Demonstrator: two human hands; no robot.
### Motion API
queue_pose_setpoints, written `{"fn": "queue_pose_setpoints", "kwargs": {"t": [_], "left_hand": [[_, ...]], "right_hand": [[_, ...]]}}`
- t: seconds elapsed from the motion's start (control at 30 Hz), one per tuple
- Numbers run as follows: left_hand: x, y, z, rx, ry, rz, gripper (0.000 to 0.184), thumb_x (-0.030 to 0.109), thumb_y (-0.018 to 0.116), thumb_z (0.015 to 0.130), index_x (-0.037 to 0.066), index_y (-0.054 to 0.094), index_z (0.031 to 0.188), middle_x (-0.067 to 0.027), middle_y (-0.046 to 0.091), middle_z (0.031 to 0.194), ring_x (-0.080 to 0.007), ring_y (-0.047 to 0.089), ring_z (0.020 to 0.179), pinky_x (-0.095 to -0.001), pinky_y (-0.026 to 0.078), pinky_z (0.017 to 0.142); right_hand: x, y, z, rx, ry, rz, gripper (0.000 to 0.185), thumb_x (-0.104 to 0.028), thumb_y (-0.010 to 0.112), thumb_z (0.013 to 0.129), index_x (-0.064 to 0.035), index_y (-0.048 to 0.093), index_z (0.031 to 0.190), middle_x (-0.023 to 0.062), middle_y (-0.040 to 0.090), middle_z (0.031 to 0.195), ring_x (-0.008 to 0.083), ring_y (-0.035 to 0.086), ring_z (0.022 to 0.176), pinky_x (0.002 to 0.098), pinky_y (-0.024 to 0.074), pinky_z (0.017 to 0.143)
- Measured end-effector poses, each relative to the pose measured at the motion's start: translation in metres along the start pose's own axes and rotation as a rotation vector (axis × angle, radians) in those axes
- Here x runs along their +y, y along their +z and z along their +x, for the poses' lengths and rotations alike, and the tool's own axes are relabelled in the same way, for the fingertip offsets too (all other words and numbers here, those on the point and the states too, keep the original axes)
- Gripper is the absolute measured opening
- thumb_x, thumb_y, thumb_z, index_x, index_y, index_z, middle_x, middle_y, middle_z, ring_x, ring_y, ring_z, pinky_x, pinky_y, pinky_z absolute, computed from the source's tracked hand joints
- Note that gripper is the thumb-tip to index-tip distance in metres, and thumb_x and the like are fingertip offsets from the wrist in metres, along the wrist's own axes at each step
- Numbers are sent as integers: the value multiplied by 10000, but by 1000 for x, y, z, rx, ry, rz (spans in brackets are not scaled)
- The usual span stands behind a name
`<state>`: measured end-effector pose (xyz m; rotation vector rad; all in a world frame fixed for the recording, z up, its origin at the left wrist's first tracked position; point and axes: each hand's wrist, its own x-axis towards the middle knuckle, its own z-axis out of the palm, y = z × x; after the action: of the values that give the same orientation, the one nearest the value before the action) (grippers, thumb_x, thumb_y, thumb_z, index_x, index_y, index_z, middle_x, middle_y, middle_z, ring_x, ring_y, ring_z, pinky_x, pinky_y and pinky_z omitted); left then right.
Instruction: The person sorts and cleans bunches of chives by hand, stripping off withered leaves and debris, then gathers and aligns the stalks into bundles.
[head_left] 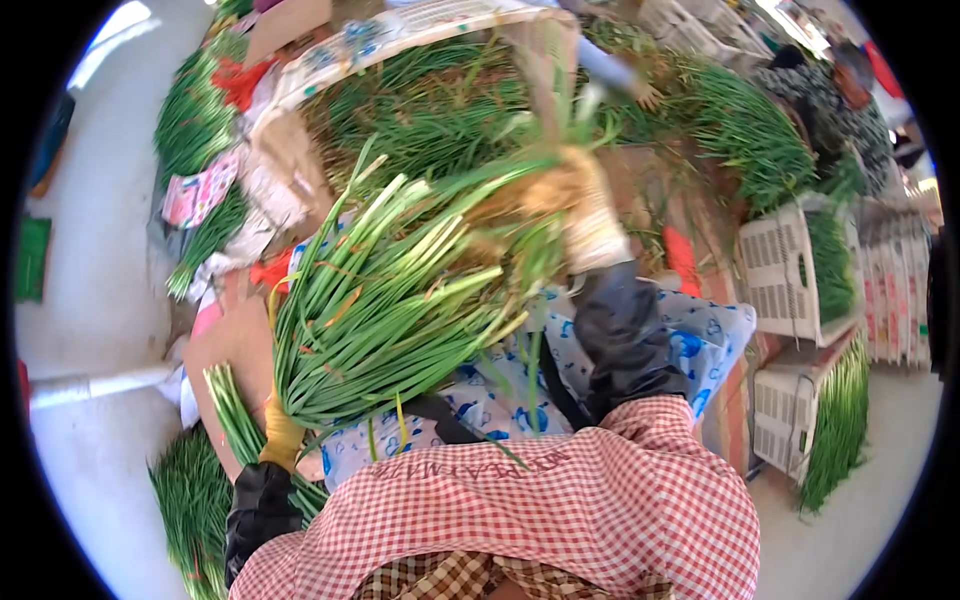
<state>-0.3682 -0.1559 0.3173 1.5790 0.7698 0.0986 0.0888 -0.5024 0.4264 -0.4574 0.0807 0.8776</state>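
A big loose bunch of garlic chives point(380, 320) lies across my lap, pale stem ends toward the upper right, green leaves toward the lower left. My left hand point(279, 430), in a yellow glove, is closed on the leaf end of this bunch; leaves partly hide its fingers. Beyond the stem ends, my right hand point(592, 205) wears a pale glove and is blurred by motion. A clump of brown withered leaves point(545, 190) with some green strands shows at its fingers, which look closed around it. Under the bunch is a blue-patterned plastic sheet point(690, 340).
An overturned-looking white crate point(420, 35) stands ahead, with a heap of chives point(430, 105) before it. Another person's hand point(648, 95) reaches in at the upper right. White crates point(780, 265) with chives stand right. A tied bundle point(235, 410) lies left on cardboard point(215, 350).
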Motion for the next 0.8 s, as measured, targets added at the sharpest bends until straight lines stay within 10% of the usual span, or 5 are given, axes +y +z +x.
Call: {"fn": "queue_pose_setpoints", "kwargs": {"t": [0.33, 0.53, 0.63, 0.7, 0.8], "left_hand": [[-27, -8, -8, -4, -305, -664, 319, 215, 460, 991, 55, 563, 1246, -65, 647, 1127, -208, 657, 838, -349, 559, 606], [-76, -38, 1, -172, -268, -711, 496, 418, 415, 986, 86, 492, 1346, -108, 519, 1349, -292, 534, 1175, -439, 429, 1008], [-59, -17, 6, -51, -376, -899, 574, 498, 416, 962, 76, 486, 1346, -131, 518, 1345, -332, 536, 1169, -472, 438, 1000], [-49, -4, 4, 20, -429, -917, 562, 488, 419, 964, 78, 491, 1342, -126, 524, 1338, -324, 539, 1164, -466, 440, 997], [-60, -15, 3, 32, -441, -890, 544, 473, 424, 966, 80, 499, 1335, -118, 533, 1327, -312, 543, 1158, -458, 445, 992]], "right_hand": [[-152, -77, -29, 253, -646, -245, 287, -331, 483, 945, -126, 520, 747, -16, 451, 572, 117, 433, 468, 284, 399, 464], [-141, -209, -7, 651, 291, -2358, 633, -520, 641, 771, -12, 639, 1148, 185, 677, 1047, 348, 626, 990, 427, 466, 851], [-71, -67, -1, 594, 345, -2233, 705, -554, 639, 759, -18, 606, 1215, 239, 561, 1269, 334, 560, 1152, 375, 432, 951], [-28, -88, 38, 97, -146, -1853, 730, -549, 561, 867, -43, 448, 1381, 182, 488, 1376, 300, 505, 1225, 375, 433, 990], [55, -9, 32, -259, 209, -1199, 849, -668, 443, 873, -78, 279, 1460, 202, 263, 1509, 305, 289, 1374, 433, 305, 1086]]}}
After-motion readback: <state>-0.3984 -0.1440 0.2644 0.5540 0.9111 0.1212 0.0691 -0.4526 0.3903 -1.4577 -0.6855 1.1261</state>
